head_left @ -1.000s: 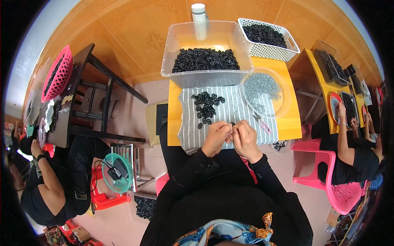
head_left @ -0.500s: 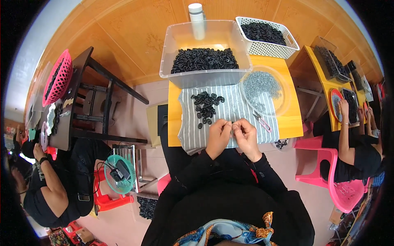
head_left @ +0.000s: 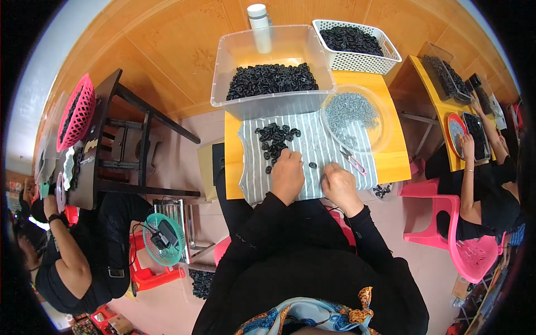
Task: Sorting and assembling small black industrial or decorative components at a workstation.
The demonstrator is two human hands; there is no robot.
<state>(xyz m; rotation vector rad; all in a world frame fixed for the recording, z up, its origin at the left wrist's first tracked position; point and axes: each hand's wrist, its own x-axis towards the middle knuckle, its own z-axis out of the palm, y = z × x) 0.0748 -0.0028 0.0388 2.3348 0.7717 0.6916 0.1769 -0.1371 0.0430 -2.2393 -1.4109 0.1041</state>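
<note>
My left hand [head_left: 288,176] is over the striped cloth [head_left: 251,181], its curled fingertips at the near edge of a loose pile of small black oval pieces with holes [head_left: 274,137]. Those fingertips are partly hidden, and I cannot make out what is in them. To the right, my right hand [head_left: 340,186] rests low over the cloth with its fingers bent inward, hiding whatever they hold. Between the hands, one black oval piece [head_left: 312,165] lies alone on the cloth. Pink-handled scissors [head_left: 354,162] lie beyond my right hand, beside a round clear tray [head_left: 385,134] of small silver metal parts [head_left: 349,110].
A clear bin [head_left: 273,106] of black pieces stands at the back of the yellow table [head_left: 391,162]. Behind it are a white bottle [head_left: 259,28] and a white basket [head_left: 363,62] of black pieces. Co-workers sit at left and right; a pink chair [head_left: 452,223] stands right.
My hands, together at the cloth's middle before, have parted: the left moved to the pile, the right slightly down. A single black piece now lies between them. The view shifted a little.
</note>
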